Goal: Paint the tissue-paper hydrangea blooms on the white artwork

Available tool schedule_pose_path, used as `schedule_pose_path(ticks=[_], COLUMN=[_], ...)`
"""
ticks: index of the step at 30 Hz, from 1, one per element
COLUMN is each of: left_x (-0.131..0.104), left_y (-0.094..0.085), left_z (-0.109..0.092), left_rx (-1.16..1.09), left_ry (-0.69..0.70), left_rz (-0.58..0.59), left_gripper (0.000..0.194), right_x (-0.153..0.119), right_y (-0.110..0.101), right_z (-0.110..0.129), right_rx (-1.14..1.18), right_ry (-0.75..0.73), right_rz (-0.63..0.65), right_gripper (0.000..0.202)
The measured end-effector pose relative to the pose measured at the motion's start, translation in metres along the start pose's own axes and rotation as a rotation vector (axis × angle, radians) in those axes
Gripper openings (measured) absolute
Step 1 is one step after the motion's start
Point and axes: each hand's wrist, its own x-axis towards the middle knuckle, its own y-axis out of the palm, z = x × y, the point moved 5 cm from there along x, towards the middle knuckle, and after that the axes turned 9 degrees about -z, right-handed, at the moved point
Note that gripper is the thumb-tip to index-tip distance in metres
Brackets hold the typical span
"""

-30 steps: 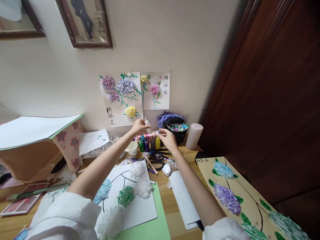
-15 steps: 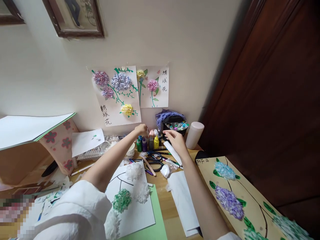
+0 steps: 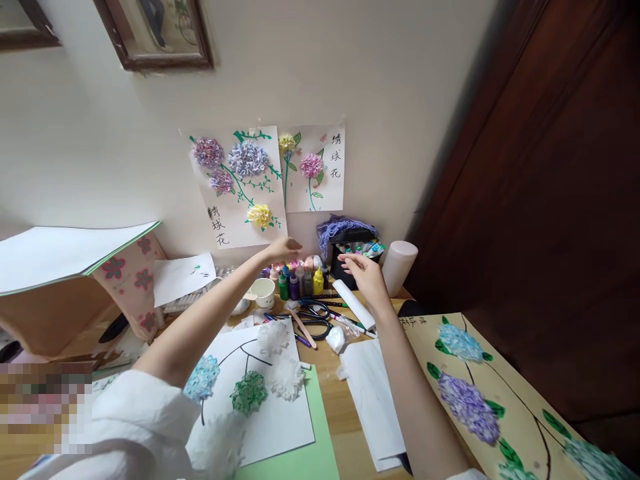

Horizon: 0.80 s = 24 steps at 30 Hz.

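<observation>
My left hand (image 3: 285,249) is over the back of the desk, above a row of small paint bottles (image 3: 294,285) in green, purple, grey and yellow. Its fingers point right, stretched out, with nothing visible in them. My right hand (image 3: 366,273) hovers in front of a black box of paint tubes (image 3: 345,268), fingers extended to the left and thumb apart, holding nothing I can see. Below my arms lies a white sheet (image 3: 280,433) with drawn branches and fluffy flowers: blue (image 3: 204,377), green (image 3: 250,392) and several white ones (image 3: 286,377).
A paper cup (image 3: 263,293) stands left of the bottles. Black scissors (image 3: 316,320), a wooden stick (image 3: 304,329) and pens lie in the middle. A white cylinder (image 3: 400,268) stands at the back right. A flower picture (image 3: 480,373) lies at right; a cardboard box (image 3: 55,300) is at left.
The view has shifted slightly, so things sit further right. My left hand has lifted a little and its fingers have straightened; the cup and blue flower now show more. My right hand stays raised.
</observation>
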Motion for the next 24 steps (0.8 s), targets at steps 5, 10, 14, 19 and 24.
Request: schedule_pose_path(ticks=[5, 10, 14, 19, 24], left_x=[-0.063, -0.124, -0.153, -0.174, -0.198], left_y=[-0.030, -0.034, -0.028, -0.028, -0.046], left_z=[-0.019, -0.038, -0.045, -0.039, -0.025], left_rx=[-0.558, -1.078, -1.374, -1.385, -1.416], left_ry=[0.062, 0.001, -0.121, -0.172, -0.219], left_rz=[-0.147, -0.087, 0.022, 0.012, -0.064], left_gripper=[0.031, 0.041, 0.038, 0.040, 0.039], right_x=[-0.004, -0.014, -0.023, -0.052, -0.084], right_y=[0.004, 0.013, 0.022, 0.040, 0.053], right_z=[0.008, 0.016, 0.026, 0.056, 0.086], right_rx=[0.056, 0.091, 0.096, 0.190, 0.118], right_ry=[0.021, 0.032, 0.031, 0.001, -0.143], right_rz=[0.014, 0.058, 0.092, 0.215, 0.456], right_gripper=[0.033, 0.033, 0.034, 0.033, 0.026])
